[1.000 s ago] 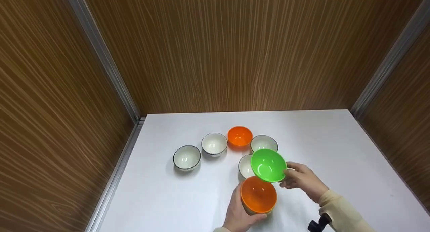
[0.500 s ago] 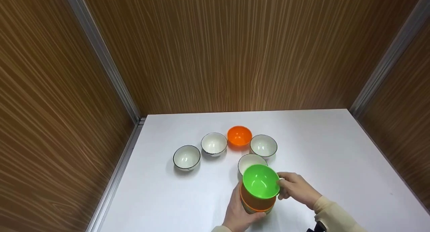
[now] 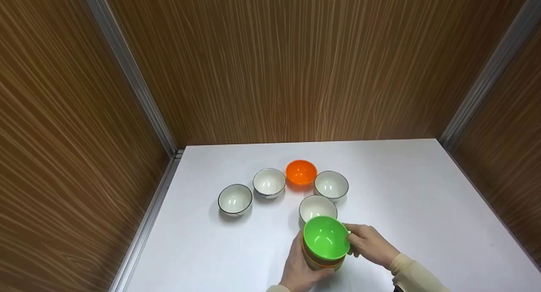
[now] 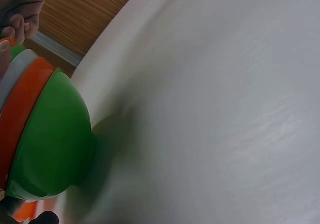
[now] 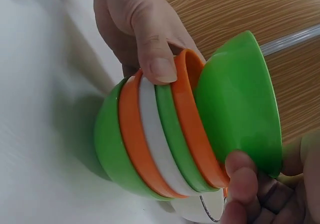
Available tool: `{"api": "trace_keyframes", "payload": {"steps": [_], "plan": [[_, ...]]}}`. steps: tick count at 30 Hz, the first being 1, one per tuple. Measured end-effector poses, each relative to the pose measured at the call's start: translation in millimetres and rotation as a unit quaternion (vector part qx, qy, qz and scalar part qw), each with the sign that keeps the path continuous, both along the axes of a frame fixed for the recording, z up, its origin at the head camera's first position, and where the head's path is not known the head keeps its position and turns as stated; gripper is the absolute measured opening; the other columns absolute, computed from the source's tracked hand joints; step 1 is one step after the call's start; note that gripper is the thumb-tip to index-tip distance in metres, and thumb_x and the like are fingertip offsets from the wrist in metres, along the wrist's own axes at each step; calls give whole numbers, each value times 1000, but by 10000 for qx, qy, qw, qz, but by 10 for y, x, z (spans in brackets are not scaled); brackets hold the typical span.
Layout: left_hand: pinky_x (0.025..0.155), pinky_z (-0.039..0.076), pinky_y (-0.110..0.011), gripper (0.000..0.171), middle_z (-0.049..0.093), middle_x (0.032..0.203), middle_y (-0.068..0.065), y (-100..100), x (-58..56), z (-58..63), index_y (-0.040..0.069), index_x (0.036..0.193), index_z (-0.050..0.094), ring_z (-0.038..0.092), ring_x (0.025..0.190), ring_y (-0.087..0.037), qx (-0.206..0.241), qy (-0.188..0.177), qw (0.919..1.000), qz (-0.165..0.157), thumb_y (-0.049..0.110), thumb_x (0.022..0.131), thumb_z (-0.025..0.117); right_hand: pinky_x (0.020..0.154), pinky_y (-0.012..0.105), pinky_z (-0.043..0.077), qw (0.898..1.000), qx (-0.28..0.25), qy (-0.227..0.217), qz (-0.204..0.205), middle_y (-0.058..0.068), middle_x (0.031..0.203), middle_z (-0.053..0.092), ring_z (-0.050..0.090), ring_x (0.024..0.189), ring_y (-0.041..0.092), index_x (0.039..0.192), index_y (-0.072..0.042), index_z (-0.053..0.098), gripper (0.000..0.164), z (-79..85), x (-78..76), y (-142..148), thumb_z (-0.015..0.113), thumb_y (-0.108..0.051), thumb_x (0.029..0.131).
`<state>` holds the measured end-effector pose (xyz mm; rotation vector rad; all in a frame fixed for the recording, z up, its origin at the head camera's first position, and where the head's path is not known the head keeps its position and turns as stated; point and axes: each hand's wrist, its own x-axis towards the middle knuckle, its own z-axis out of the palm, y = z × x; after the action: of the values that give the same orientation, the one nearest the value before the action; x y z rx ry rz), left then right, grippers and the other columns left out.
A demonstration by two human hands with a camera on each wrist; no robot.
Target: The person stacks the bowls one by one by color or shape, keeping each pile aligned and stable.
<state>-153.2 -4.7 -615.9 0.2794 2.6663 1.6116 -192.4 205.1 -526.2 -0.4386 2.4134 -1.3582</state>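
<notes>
In the head view my left hand (image 3: 298,266) grips the side of a stack of nested bowls (image 5: 137,139). From bottom to top the stack runs green, orange, white, green, orange in the right wrist view. My right hand (image 3: 372,244) pinches the rim of a green bowl (image 3: 325,238), which sits tilted partly inside the top orange bowl (image 5: 192,121). The left thumb (image 5: 159,66) lies along the upper rims. In the left wrist view the lowest green bowl (image 4: 57,136) shows its rounded underside just over the white surface; whether its foot touches is unclear.
Just beyond the stack stands a white bowl (image 3: 317,207), with another white bowl (image 3: 331,185) behind it. An orange bowl (image 3: 301,172) and two more white bowls, one nearer (image 3: 269,182) and one farther left (image 3: 235,199), stand on the white table (image 3: 190,249). Wood-grain panels enclose it.
My right hand has brought the green bowl down and to the left, from beside the stack into the mouth of its top orange bowl. The left hand has stayed in place.
</notes>
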Motion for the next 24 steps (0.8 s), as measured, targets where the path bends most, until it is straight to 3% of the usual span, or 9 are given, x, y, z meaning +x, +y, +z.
{"api": "trace_keyframes", "payload": {"steps": [4,12,18,24], "plan": [[105,28,-40,116,27,137,17,6,-2,0,37,143,3,31,125,-8,45,-146,9999,18,68,54,72,47,36,51,9995,220,197,81,1,65,60,56,57,20,127,-1,52,40,-32,6,-7,42,-6,88],[104,30,-40,118,30,136,14,6,0,-29,24,145,9,34,123,-9,178,282,9994,-6,64,56,74,44,28,47,9971,590,456,133,-2,62,58,53,54,14,125,-6,55,38,-81,5,-29,42,-6,89],[104,30,-39,116,31,136,14,12,-11,-45,31,144,6,35,123,-8,209,370,9991,-13,63,56,75,44,27,45,9949,809,582,120,-3,62,57,52,53,12,125,-7,55,37,-101,11,-45,44,-8,90],[104,30,-39,118,30,136,15,6,-8,-27,26,145,8,34,123,-7,245,262,9994,-28,64,56,74,44,27,45,9928,912,769,130,1,61,58,50,51,10,126,-6,54,35,-119,11,-48,46,-10,92]]}}
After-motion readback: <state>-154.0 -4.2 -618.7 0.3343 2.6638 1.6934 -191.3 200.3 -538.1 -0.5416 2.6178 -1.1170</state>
